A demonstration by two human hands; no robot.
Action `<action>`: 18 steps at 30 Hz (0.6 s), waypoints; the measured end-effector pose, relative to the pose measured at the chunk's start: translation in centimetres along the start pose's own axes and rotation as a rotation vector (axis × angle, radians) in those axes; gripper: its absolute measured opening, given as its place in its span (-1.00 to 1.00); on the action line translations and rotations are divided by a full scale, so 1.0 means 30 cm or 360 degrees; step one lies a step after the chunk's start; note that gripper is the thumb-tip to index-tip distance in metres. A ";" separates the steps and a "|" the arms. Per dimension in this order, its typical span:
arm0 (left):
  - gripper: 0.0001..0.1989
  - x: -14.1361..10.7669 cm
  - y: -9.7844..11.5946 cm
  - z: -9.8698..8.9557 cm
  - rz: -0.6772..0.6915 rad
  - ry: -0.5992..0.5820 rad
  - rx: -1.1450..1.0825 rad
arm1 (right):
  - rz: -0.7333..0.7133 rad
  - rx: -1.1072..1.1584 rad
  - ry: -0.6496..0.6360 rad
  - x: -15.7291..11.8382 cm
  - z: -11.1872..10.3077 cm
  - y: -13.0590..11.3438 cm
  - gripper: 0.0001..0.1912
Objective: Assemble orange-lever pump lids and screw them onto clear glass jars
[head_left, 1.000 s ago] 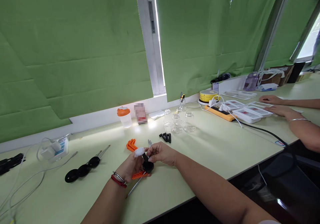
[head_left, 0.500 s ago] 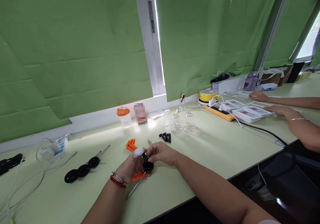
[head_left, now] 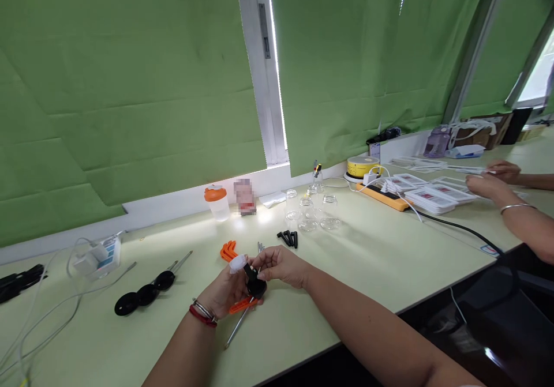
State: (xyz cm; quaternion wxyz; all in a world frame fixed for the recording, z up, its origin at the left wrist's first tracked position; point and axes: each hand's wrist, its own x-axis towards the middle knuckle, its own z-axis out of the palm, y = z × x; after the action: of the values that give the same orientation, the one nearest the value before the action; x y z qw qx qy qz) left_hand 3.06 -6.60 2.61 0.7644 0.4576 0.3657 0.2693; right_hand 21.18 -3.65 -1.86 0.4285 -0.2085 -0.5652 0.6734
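Observation:
Near the front of the table my left hand (head_left: 227, 292) holds a black part (head_left: 256, 286) with a rounded end, an orange piece (head_left: 241, 305) and a thin metal rod (head_left: 237, 329) below it. A white translucent piece (head_left: 238, 263) sits at the top of the black part, by my left thumb. My right hand (head_left: 279, 266) pinches the upper side of the black part, and its fingertips hide the contact. Behind the hands lie orange curved pieces (head_left: 228, 250) and several short black pieces (head_left: 288, 238).
Round black pieces with rods (head_left: 145, 295) lie at left beside a power strip (head_left: 108, 254) and cables. Glass jars (head_left: 306, 214) and an orange-lidded cup (head_left: 217, 203) stand behind. At right are an orange power strip (head_left: 383, 195), white frames (head_left: 430, 198) and another person's hands (head_left: 491, 185).
The view has shifted slightly. My hands keep their hold on the black part, and the rod's lower end shows more clearly. The other person's hands have come closer together and lifted.

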 end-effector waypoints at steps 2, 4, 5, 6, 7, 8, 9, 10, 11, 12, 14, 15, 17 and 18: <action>-0.55 -0.015 0.012 -0.014 0.0124 -0.0016 -0.0077 | -0.0055 -0.0062 0.0122 0.003 -0.004 -0.003 -0.62; -0.47 -0.025 0.024 -0.032 0.0308 -0.0058 -0.0242 | -0.0055 -0.0103 0.0253 0.005 -0.009 -0.003 -0.64; -0.42 -0.027 0.028 -0.041 0.0421 -0.0071 -0.0352 | 0.0002 -0.0114 0.0279 0.005 -0.011 -0.002 -0.63; -0.37 -0.026 0.029 -0.049 0.0550 -0.0066 -0.0461 | 0.0100 -0.0128 0.0266 0.004 -0.011 0.000 -0.60; -0.34 -0.023 0.027 -0.055 0.0689 -0.0044 -0.0556 | 0.0218 -0.0148 0.0210 0.002 -0.009 0.001 -0.55; -0.32 -0.018 0.023 -0.059 0.0823 -0.0012 -0.0627 | 0.0337 -0.0172 0.0122 -0.001 -0.006 0.003 -0.50; -0.31 -0.013 0.017 -0.062 0.0931 0.0017 -0.0670 | 0.0435 -0.0191 0.0024 -0.004 -0.001 0.005 -0.47; -0.31 -0.007 0.011 -0.062 0.1008 0.0037 -0.0688 | 0.0493 -0.0205 -0.0054 -0.007 0.004 0.006 -0.46; -0.31 -0.004 0.006 -0.061 0.1055 0.0042 -0.0682 | 0.0511 -0.0224 -0.0101 -0.009 0.007 0.007 -0.47; -0.31 -0.002 0.002 -0.059 0.1077 0.0033 -0.0659 | 0.0502 -0.0251 -0.0109 -0.009 0.009 0.007 -0.50; -0.29 -0.005 0.000 -0.054 0.1081 -0.0013 -0.0593 | 0.0451 -0.0304 -0.0008 -0.007 0.004 0.004 -0.58; -0.27 -0.008 0.001 -0.053 0.1071 -0.0036 -0.0570 | 0.0420 -0.0316 0.0086 -0.004 -0.003 0.000 -0.61; -0.30 -0.013 0.007 -0.051 0.0985 -0.0025 -0.0545 | 0.0359 -0.0304 0.0283 0.003 -0.019 -0.010 -0.64; -0.34 -0.014 0.010 -0.051 0.0898 0.0031 -0.0523 | 0.0328 -0.0289 0.0365 0.006 -0.028 -0.016 -0.65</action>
State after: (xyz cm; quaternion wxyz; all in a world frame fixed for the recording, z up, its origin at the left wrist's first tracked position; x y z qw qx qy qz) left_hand 1.55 -6.02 2.51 0.7197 0.4088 0.1834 0.5303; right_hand 21.89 -3.03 -1.59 0.3982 -0.3786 -0.5468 0.6318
